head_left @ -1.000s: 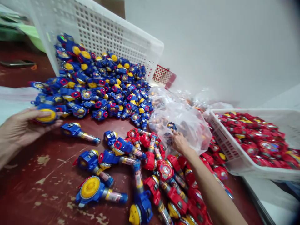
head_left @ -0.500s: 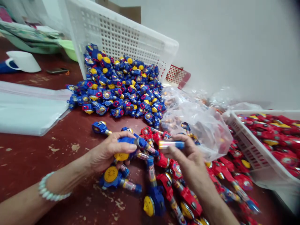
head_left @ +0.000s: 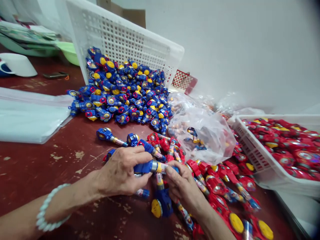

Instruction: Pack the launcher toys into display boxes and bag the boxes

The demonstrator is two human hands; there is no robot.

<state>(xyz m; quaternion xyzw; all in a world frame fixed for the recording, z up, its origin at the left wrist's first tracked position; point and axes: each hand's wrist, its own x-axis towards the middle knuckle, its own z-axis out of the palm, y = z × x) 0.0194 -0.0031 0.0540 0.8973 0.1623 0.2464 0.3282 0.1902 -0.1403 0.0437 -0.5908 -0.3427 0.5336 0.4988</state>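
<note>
My left hand [head_left: 127, 166], with a pale bead bracelet at the wrist, is wrapped round the body of a blue toy [head_left: 146, 167] above the table. My right hand [head_left: 181, 178] pinches a printed tube [head_left: 161, 167] whose left end meets the toy's silver collar, so the two parts are in line. Beneath and beside the hands lie blue toys with tubes, one of them with a yellow disc [head_left: 156, 208]. Red toys [head_left: 216, 185] with tubes are spread to the right of my right hand.
A tipped white crate [head_left: 135, 30] spills a heap of blue toys [head_left: 122, 100]. Nearby are a clear plastic bag [head_left: 212, 133], a white crate of red toys [head_left: 275, 173], white plastic sheets [head_left: 30, 116], a white mug [head_left: 21, 65] and a phone [head_left: 55, 75].
My hands have come together. The tube in my right hand, apart from the blue toy before, now meets its collar. The view has shifted slightly.
</note>
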